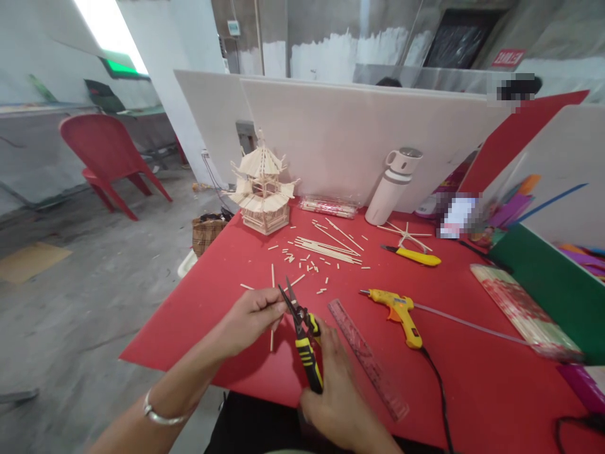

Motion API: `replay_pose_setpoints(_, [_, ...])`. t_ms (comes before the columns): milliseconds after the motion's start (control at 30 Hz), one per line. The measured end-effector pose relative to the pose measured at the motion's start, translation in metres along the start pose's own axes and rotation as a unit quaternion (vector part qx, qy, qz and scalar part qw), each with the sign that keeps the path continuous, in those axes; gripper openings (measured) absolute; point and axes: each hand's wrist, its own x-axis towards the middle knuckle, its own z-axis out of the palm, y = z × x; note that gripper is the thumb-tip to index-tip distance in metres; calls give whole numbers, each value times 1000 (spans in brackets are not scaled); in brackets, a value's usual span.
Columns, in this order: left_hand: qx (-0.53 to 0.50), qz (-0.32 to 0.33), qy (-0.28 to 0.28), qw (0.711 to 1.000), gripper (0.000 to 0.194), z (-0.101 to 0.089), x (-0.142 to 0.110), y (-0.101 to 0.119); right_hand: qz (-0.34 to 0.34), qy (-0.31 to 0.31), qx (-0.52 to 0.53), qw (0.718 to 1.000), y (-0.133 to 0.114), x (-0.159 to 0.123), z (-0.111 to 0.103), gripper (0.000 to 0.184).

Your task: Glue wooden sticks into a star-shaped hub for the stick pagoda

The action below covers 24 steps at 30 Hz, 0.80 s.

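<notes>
A red-topped table (331, 362) stands in a room with a grey concrete floor (94, 296), pale upright panels (331, 132) along its far edge and a red plastic chair (106, 151) well apart to the left. Behind, bare grey wall (326, 22) meets patchy white paint. At the table's far left corner sits a wooden pagoda model (265, 211), tiered and upright. Beside it, a clear packet (331, 207) of thin sticks lies against the panels; a second stick-filled packet (524, 312) rests at the right, next to a green board (551, 284). A pale bottle (390, 192) with a looped cap stands closed, its contents hidden. Off the table's left edge, a plaid basket (208, 234) holds dark items too indistinct to name. At the near edge, a person's left hand (255, 318) pinches its fingers around wooden sticks (273, 275) that jut out on several sides just above or on the surface; which, the view does not settle. The right hand (338, 391) grips black-and-yellow pliers (308, 359), their jaws parted beside the left fingertips. Nearby lie a clear ruler (366, 356), a yellow glue gun (399, 309), a yellow-handled knife (418, 255) and scattered stick pieces (326, 250).
</notes>
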Motion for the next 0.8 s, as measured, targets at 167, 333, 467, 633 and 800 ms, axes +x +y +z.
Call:
replay_pose_setpoints(167, [-146, -91, -94, 981, 51, -7, 5, -8, -38, -9, -23, 999, -1, 3, -12, 104])
replay_pose_setpoints(333, [-159, -115, -104, 975, 49, -5, 8, -9, -34, 10, 5, 999, -1, 0, -7, 96])
replay_pose_setpoints(467, [-45, -52, -41, 997, 46, 3, 4, -5, -24, 21, 20, 999, -2, 0, -5, 91])
replay_pose_setpoints(633, [94, 50, 75, 991, 38, 10, 0, -2, -12, 24, 14, 1000, -4, 4, -7, 94])
replay_pose_setpoints(800, [-12, 0, -1, 1000, 43, 4, 0, -5, 5, -22, -28, 999, 3, 1, -8, 107])
